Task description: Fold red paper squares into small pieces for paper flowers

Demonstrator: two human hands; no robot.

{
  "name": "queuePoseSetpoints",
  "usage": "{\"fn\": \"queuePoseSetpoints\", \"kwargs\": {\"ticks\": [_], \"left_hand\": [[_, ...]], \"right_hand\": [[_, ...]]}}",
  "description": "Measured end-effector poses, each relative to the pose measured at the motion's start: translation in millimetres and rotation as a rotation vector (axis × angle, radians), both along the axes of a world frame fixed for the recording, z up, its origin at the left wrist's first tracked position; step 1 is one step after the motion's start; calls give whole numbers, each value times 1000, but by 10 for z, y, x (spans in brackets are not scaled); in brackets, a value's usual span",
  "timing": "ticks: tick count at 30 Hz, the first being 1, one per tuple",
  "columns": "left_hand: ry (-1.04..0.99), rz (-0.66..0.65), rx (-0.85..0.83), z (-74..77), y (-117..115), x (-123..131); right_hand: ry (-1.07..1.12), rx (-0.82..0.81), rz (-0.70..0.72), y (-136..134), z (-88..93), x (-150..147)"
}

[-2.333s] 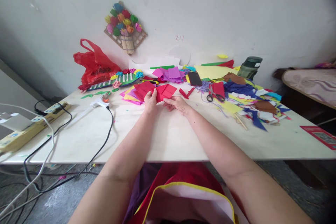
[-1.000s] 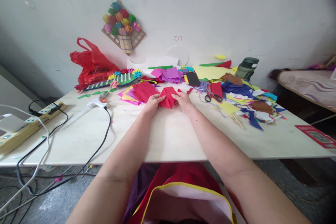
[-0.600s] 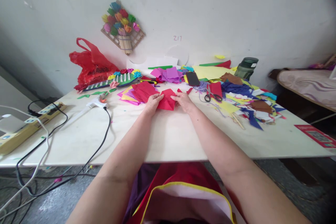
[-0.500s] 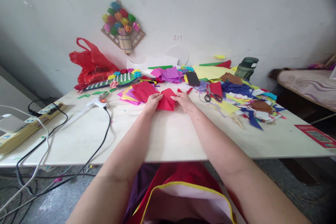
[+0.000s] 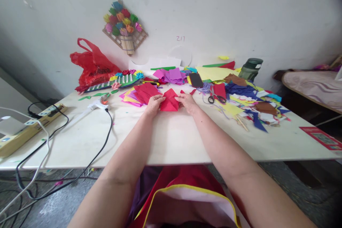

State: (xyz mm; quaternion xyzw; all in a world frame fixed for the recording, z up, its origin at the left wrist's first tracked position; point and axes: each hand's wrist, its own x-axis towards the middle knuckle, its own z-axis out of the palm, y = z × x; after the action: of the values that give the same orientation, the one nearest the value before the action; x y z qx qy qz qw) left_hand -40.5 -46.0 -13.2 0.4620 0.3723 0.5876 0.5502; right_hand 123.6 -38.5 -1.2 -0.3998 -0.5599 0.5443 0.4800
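Observation:
Between my two hands is a piece of red paper (image 5: 170, 100) with creases across it, raised a little over the table or resting on it; I cannot tell which. My left hand (image 5: 155, 104) pinches its left edge, thumb on top. On the right edge, my right hand (image 5: 187, 102) grips it with the thumb and fingers closed. Just left of my left hand lies a fanned stack of coloured paper squares (image 5: 140, 93), red uppermost, with yellow and pink below. Small red scraps (image 5: 192, 92) lie behind my right hand.
Scissors (image 5: 215, 97), a phone (image 5: 196, 80) and a heap of paper scraps (image 5: 256, 105) are on the right, with a green bottle (image 5: 250, 69) behind. On the left are a glue gun (image 5: 100, 104), its cord and a power strip (image 5: 32, 128). A red bag (image 5: 93, 66) stands at the back.
The red paper has been turned and spread slightly between my fingers, and its lower edge now looks straighter. Both hands keep their pinch in nearly the same place.

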Motion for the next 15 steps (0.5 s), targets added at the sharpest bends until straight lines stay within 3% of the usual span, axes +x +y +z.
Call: {"fn": "queuePoseSetpoints", "kwargs": {"ticks": [15], "left_hand": [[-54, 41, 9, -6, 40, -22]], "right_hand": [[25, 26, 21, -19, 11, -7]]}}
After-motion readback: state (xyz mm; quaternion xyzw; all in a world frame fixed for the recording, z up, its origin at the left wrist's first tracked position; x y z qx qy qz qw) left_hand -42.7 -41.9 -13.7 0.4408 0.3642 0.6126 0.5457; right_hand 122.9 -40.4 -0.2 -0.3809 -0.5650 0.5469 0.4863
